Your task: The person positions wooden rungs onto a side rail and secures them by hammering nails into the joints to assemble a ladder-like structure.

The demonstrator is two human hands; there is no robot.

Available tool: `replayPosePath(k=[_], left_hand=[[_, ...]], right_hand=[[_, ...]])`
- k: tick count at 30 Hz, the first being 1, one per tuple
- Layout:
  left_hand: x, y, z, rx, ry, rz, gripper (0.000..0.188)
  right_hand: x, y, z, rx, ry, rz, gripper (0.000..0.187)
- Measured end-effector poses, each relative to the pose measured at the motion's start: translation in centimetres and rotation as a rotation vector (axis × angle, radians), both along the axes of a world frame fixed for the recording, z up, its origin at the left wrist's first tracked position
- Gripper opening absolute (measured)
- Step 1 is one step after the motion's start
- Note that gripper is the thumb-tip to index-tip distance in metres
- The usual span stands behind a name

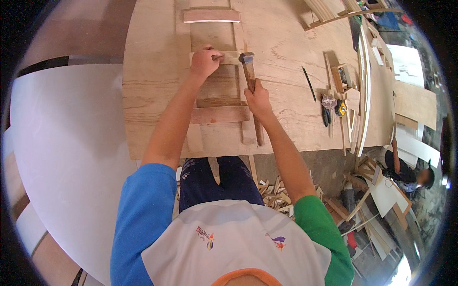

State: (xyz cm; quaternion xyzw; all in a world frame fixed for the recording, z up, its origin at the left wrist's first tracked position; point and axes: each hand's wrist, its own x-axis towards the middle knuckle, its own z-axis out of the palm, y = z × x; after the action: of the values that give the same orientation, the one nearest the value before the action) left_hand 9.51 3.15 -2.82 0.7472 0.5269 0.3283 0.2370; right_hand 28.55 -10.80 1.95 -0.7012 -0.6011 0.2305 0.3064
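A ladder-like wooden frame lies flat on the plywood worktop (286,66). It has two long rails and several cross slats. My left hand (205,63) rests on the pale middle slat (231,58), fingers pinched together; what they hold, if anything, is too small to make out. My right hand (259,99) is wrapped round the wooden handle of a hammer (250,71). The hammer's metal head lies over the right end of that slat. A reddish slat (220,115) crosses the frame nearer me, and another slat (211,16) crosses it at the far end.
To the right lie a thin black stick (309,83), dark-handled pliers (326,117), a yellow tape measure (340,108), a small wooden box (339,76) and long strips (366,90). A white panel (71,143) stands left. Wood scraps (276,193) cover the floor; another person (405,171) is at far right.
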Motion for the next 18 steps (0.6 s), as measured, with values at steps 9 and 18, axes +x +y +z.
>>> replayPosePath(k=[9,18], left_hand=[[-0.4,0.7,-0.8,0.027,-0.029,-0.014,0.014],[0.1,0.3,0.5,-0.033,-0.024,-0.019,0.011]], right_hand=[[1.7,1.1,1.5,-0.233,0.144,0.007,0.027],[2.2,1.9,1.7,-0.222,0.031,0.049,0.025]])
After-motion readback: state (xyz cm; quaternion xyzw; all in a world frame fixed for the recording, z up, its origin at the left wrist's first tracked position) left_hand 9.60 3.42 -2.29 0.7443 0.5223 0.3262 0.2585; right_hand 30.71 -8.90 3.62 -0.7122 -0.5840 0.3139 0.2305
